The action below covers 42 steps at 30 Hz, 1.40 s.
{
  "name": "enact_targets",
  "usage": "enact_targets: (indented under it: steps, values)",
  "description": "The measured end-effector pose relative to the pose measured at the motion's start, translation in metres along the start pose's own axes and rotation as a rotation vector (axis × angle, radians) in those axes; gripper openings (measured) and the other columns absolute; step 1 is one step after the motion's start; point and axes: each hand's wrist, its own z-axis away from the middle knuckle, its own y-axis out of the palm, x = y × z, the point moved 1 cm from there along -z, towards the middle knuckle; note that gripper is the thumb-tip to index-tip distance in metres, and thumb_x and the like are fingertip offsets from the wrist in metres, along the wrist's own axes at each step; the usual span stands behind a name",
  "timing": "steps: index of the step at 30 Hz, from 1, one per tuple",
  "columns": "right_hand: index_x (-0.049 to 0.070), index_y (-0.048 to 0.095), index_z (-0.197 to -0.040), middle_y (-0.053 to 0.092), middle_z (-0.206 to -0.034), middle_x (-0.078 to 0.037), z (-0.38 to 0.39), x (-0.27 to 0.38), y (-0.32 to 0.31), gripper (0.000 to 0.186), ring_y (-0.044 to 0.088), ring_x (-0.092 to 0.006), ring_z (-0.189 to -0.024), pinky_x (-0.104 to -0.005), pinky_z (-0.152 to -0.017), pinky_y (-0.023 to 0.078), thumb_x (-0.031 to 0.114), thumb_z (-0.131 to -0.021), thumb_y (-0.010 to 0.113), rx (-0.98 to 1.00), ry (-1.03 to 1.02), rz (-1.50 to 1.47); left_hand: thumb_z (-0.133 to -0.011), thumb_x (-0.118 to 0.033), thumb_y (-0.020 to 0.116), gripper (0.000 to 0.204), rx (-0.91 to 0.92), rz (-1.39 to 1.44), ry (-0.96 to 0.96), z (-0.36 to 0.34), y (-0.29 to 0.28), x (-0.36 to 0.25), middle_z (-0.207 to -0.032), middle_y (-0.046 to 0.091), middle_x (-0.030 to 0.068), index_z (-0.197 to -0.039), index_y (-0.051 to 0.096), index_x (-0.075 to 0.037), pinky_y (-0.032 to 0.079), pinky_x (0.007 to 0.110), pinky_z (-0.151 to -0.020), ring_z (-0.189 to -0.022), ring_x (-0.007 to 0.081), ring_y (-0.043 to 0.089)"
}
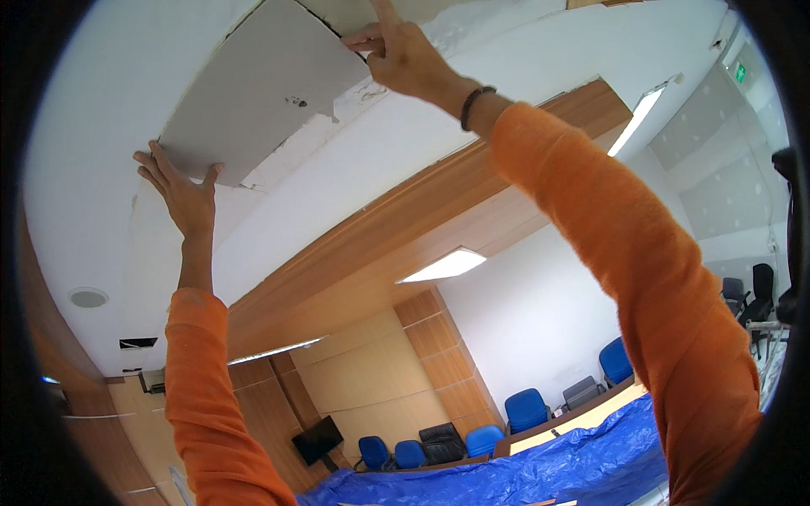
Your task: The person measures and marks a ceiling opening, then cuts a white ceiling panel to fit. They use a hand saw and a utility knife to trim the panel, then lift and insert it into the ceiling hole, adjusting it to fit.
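Overhead, a grey rectangular board (261, 93), likely plasterboard, sits at an opening in the white ceiling. It has a small dark mark and a ragged patch near its lower right edge. At the board's lower left end, my left hand (186, 190) presses up with fingers and thumb spread, open. My right hand (413, 63) is raised at the far right end. One finger stretches upward past the frame's top, and others reach left onto the board's corner. Around that wrist is a dark bracelet (474, 105). Both arms wear orange sleeves (607, 228).
A wood-clad ceiling drop (405, 202) runs diagonally beside the board, with a lit panel light (443, 265) beyond it. A round ceiling fitting (89, 297) is at left. Below are a blue tarp (506, 468), several chairs (527, 411) and a dark screen (318, 440).
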Motion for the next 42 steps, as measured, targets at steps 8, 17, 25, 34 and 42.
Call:
enact_targets:
  steps: [8, 17, 25, 34, 42]
  values:
    - [0.004, 0.024, -0.163, 0.064, -0.134, -0.033, -0.007, 0.003, -0.024, 0.084, 0.063, -0.0444, -0.127, -0.0449, -0.107, 0.054, -0.009, -0.084, 0.050, 0.307, -0.116, 0.140, -0.070, -0.038, 0.097, 0.131, -0.087, 0.069, 0.055, -0.001, 0.008, 0.003, -0.172, 0.001, 0.0272, -0.165, 0.011, -0.012, 0.027, 0.058, -0.129, -0.157, 0.0522, 0.004]
    - [0.000, 0.035, -0.159, 0.053, -0.149, -0.032, 0.024, -0.001, -0.006, 0.072, 0.055, -0.0419, -0.138, -0.0442, -0.118, 0.045, -0.003, -0.089, 0.053, 0.287, -0.124, 0.099, -0.071, -0.038, 0.097, 0.129, -0.138, 0.041, 0.147, -0.002, 0.014, 0.008, -0.169, 0.004, 0.0336, -0.162, 0.012, -0.007, 0.017, 0.057, -0.131, -0.157, 0.0512, 0.007]
    - [-0.011, 0.035, -0.153, 0.043, -0.155, -0.034, 0.030, -0.006, 0.010, 0.067, 0.045, -0.0424, -0.144, -0.0453, -0.123, 0.038, 0.000, -0.090, 0.056, 0.191, -0.243, 0.201, -0.075, -0.036, 0.094, 0.125, -0.084, 0.061, 0.079, 0.001, 0.013, 0.006, -0.169, 0.004, 0.0336, -0.163, 0.011, -0.008, 0.026, 0.060, -0.128, -0.155, 0.0556, 0.008]
    - [-0.011, 0.039, -0.151, 0.045, -0.154, -0.034, 0.038, 0.001, 0.028, 0.072, 0.062, -0.0482, -0.122, -0.0459, -0.110, 0.051, 0.006, -0.083, 0.057, 0.086, -0.179, 0.346, -0.076, -0.035, 0.094, 0.126, -0.108, 0.068, 0.100, 0.001, 0.007, 0.002, -0.170, 0.003, 0.0308, -0.165, 0.010, -0.009, 0.032, 0.061, -0.125, -0.155, 0.0567, 0.008]
    - [-0.015, 0.033, -0.152, 0.037, -0.158, -0.036, 0.031, 0.020, 0.018, 0.076, 0.065, -0.0489, -0.116, -0.0456, -0.102, 0.056, 0.003, -0.081, 0.055, 0.229, -0.033, 0.360, -0.079, -0.033, 0.092, 0.124, -0.042, 0.080, 0.003, 0.002, -0.001, -0.006, -0.172, 0.001, 0.0287, -0.167, 0.008, -0.011, 0.032, 0.059, -0.125, -0.156, 0.0541, 0.007]
